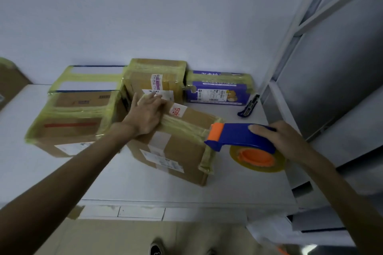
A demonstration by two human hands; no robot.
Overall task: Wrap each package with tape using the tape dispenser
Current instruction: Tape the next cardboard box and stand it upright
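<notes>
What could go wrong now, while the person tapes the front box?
The left hand only presses flat on the front box, so pulling the tape dispenser, gripped by the right hand at the box's right edge, could slide or turn it. The tape already on that edge looks wrinkled, so a new strip may crease too.

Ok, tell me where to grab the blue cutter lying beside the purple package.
Probably pinch the blue cutter across its narrow middle, coming from above on the right: it lies flat on the table, and the purple package crowds its left side.
</notes>
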